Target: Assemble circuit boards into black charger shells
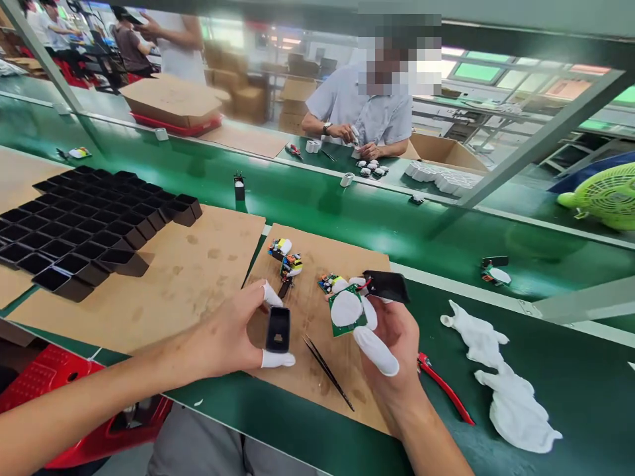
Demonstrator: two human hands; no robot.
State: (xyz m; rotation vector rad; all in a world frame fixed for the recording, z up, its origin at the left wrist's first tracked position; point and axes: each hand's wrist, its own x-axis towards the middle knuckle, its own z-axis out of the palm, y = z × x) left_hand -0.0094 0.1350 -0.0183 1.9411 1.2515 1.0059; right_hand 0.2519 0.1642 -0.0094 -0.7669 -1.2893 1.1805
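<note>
My left hand (248,330), with white finger cots on thumb and finger, grips a small black plastic case (278,329) whose open end faces me. In my right hand (391,337), also wearing finger cots, is a green circuit board (347,311) with a round white pad. A black cover (387,285) hangs on it by short wires, above the hand. Between the hands, black tweezers (328,373) lie on the brown cardboard (317,396). Several circuit assemblies (291,266) rest just beyond my hands.
Rows of black cases (89,225) stand at the left. Red-handled pliers (446,390) and white gloves (516,396) lie at the right. Beyond the green conveyor belt (307,205), which carries a few parts, a co-worker (364,112) handles a white piece. A green fan (605,192) stands far right.
</note>
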